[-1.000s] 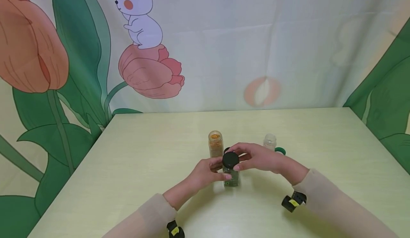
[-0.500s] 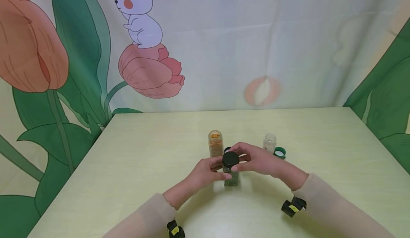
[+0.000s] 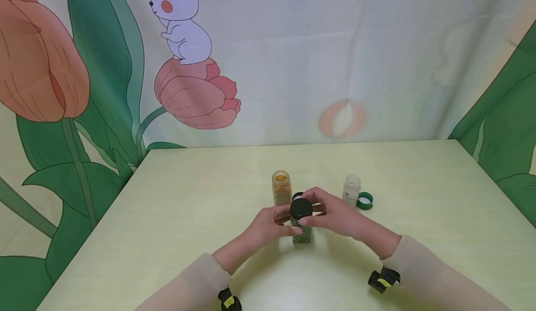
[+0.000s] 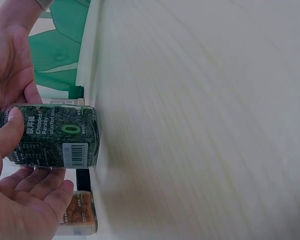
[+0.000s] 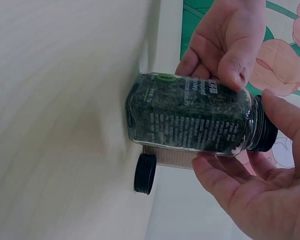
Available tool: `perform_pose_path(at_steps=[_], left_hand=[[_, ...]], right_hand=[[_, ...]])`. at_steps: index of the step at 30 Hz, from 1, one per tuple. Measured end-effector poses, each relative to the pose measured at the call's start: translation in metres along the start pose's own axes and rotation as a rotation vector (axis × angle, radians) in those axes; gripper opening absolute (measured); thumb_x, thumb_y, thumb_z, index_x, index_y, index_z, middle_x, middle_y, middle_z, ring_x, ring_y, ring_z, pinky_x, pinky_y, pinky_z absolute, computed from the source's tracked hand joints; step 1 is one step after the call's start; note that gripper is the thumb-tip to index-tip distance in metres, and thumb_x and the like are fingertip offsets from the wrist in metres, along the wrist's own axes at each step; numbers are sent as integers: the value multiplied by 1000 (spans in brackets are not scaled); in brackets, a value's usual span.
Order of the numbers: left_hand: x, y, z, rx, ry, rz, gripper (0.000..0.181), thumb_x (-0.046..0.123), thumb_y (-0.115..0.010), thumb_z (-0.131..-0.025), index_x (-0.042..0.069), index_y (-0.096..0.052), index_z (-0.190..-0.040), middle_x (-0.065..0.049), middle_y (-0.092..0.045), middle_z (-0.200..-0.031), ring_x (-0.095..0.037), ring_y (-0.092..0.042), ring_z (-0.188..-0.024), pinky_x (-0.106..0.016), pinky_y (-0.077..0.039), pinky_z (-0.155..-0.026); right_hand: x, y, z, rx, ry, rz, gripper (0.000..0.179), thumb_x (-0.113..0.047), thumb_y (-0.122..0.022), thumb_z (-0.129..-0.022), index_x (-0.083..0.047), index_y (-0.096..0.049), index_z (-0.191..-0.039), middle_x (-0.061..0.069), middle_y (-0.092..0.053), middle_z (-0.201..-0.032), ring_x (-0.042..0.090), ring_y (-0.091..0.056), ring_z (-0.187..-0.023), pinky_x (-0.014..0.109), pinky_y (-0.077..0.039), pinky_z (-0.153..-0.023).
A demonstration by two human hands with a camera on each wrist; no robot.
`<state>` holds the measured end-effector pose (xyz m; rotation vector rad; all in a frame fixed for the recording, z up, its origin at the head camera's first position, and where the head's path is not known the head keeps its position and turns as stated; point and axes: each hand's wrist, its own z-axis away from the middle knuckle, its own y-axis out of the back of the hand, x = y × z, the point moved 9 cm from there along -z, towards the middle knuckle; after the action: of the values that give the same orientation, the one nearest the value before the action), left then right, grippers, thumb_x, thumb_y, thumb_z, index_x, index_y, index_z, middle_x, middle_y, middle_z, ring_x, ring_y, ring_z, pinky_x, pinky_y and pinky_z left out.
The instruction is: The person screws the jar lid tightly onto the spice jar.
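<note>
One parsley jar [image 3: 303, 234]: upright between both hands, base apparently on the table [image 3: 209, 176].
Left hand [image 3: 268, 225]: grasps the jar body, thumb on the near face.
Right hand [image 3: 335, 213]: pinches the black cap [image 3: 301, 208] between thumb and fingers.
Jar wall: judged stiff, probably glass; light with dry flakes, slippery when smooth and dry, breakable if dropped.
Hold points: flat sides below the shoulder; cap by its rim.
Loose cap [image 5: 145, 173]: far side of the parsley jar, mostly blocked in the head view.
Orange-filled jar [image 3: 281, 187]: far left; lower part hidden.
Cap thread: engagement cannot be told.
</note>
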<state>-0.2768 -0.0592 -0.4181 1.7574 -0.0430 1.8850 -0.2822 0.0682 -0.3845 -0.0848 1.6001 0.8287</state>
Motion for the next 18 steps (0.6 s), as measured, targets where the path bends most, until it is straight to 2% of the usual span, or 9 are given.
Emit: perform_pose_path(at_steps=[9,18], left_hand=[[2,1,0,-4,-13,-7,55,8,-78,-91,-3,-58,-141,-23,-60,-145,-39,-55,-139,-48,-47,-115],[3,0,1,-13,-28,-6,55,8,-77,-91,-4,-57,-141,-23,-60,-144,-39,-55,-139,-49,-46,-116]], right_hand=[[-5,0,2,23,6,11,44,-15,-73,-96,3,-49,-129,26,-61,-133,43,-62,-127,50,-55,-106],[-1,0,1,25,-39,16,50,-17,-75,-95,3,-48,-131,26,-58,-138,44,-60,-130,52,-53,-109]])
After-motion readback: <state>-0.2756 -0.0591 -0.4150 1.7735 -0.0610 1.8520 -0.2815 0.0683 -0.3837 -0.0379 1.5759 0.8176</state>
